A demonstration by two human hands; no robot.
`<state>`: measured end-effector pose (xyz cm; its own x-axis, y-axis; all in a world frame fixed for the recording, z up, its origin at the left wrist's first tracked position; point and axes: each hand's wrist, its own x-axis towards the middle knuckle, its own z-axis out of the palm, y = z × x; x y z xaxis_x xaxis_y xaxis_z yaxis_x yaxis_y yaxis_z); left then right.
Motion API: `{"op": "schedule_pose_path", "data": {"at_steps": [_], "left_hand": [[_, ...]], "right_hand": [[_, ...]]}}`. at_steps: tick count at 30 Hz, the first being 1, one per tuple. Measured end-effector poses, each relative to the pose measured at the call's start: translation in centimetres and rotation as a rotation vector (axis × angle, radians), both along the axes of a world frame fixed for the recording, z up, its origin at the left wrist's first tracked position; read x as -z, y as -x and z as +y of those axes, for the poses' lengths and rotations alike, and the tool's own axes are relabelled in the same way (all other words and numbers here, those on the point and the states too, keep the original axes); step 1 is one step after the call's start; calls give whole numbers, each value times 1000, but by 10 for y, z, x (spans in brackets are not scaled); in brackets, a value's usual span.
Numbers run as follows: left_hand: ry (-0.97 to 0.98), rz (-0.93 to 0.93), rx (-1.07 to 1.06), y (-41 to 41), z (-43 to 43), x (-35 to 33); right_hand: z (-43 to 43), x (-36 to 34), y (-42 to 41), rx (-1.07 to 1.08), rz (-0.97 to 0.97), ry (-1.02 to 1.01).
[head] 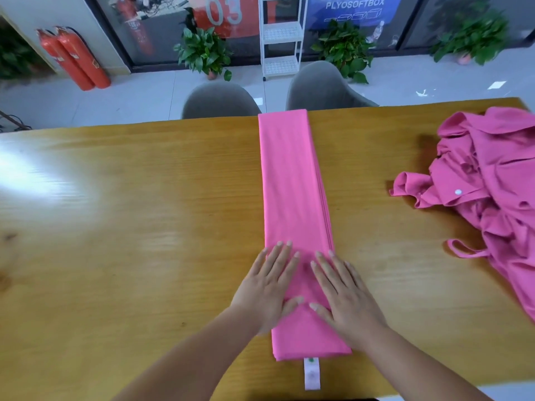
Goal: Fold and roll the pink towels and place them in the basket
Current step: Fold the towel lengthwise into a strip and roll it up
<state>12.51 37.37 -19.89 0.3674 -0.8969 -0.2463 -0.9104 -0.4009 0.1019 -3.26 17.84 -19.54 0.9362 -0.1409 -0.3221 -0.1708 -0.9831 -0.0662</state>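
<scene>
**Item 1.** Long, narrow pink cloth towel folded into a flat strip (292, 198). It lies on the yellow-brown wooden table (144, 227), running straight away from me with its near part under my palms. The stacked layer edges show on my right hand's side.

**Item 2.** My left hand (269, 287) and right hand (344, 296). They sit side by side with a small gap between them, fingers straight, pressing flat and gripping nothing (I judge this keeps the layers squared for rolling).

**Item 3.** White fabric label (311, 374). It pokes out of the strip's near end, between my wrists.

**Item 4.** Crumpled pink cloth heap (492, 183). It lies well off to my right hand's side; I cannot tell whether it is one piece or several.

**Item 5.** Two grey rounded chairs (220, 99). They stand beyond the far table edge.

**Basket:** not in view. Nothing lies on the strip ahead of my fingertips.
</scene>
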Motion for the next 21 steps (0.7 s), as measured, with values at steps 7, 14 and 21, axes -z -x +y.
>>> {"op": "schedule_pose_path", "data": {"at_steps": [7,14,21], "left_hand": [[-98,-42,72,29,31,4],[-23,-67,79,70,84,13],[62,-85,10,106,103,12]], "right_hand": [[16,-7,35,14,67,41],[28,1,107,-43,27,28],[17,15,138,-197,-146,59]]}}
